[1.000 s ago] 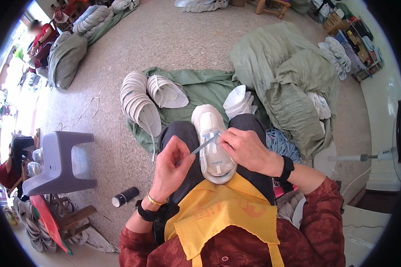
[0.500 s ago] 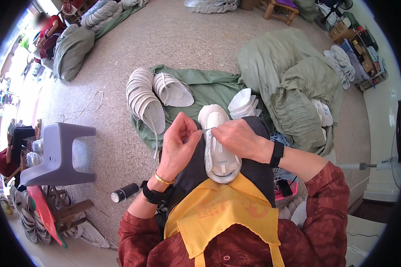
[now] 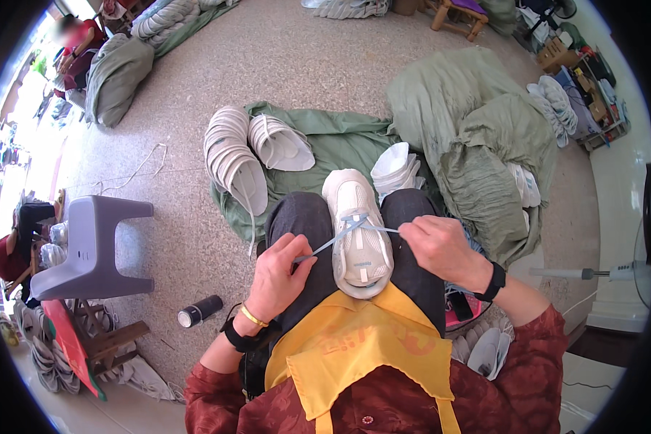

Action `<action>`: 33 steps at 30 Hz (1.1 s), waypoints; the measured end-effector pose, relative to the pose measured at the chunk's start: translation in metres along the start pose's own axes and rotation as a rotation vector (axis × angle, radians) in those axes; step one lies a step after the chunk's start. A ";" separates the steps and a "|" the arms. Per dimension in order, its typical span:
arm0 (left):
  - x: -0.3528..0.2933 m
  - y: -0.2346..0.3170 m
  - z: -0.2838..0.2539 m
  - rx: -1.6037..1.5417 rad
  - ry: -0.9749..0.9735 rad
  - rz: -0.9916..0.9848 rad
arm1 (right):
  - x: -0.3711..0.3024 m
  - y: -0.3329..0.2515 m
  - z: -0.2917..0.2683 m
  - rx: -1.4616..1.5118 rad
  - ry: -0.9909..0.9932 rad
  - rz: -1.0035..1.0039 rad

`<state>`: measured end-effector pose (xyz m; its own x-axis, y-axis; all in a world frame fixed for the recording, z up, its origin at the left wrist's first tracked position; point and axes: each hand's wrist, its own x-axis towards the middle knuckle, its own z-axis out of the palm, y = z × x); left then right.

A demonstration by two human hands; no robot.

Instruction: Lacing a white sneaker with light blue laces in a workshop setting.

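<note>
A white sneaker (image 3: 362,249) lies between my knees, toe pointing away from me. A light blue shoelace (image 3: 331,241) crosses over near its toe end, with one end drawn out to each side. Left of the shoe, my left hand (image 3: 277,270) pinches one lace end between thumb and fingers. To the shoe's right, my right hand (image 3: 442,249) pinches the other end. Both lace ends look taut. The heel end rests against my yellow apron (image 3: 362,333).
Ahead on a green cloth (image 3: 340,130) stand nested stacks of white shoe uppers (image 3: 228,155). A large green sack (image 3: 463,108) lies at the right. A purple-grey plastic chair (image 3: 98,246) and a dark cylindrical bottle (image 3: 200,312) are on the left. Other people sit at the far left.
My hands have moved apart from close together over the shoe, pulling the lace out to both sides. Both are now lower, nearer to me.
</note>
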<state>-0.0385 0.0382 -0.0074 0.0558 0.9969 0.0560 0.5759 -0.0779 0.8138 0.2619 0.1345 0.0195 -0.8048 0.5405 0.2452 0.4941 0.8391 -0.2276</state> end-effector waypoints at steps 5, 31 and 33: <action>-0.007 -0.007 0.006 0.138 0.020 0.103 | -0.023 0.012 -0.016 -0.007 0.102 0.173; -0.142 -0.202 -0.189 0.418 0.551 -0.454 | -0.331 0.219 -0.063 0.262 0.224 1.091; -0.162 -0.231 -0.215 0.456 0.608 -0.482 | -0.357 0.236 -0.071 0.267 0.217 1.140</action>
<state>-0.3558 -0.1020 -0.0804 -0.6424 0.7474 0.1695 0.7000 0.4821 0.5269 0.6894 0.1434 -0.0545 0.1392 0.9873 -0.0772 0.7843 -0.1575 -0.6001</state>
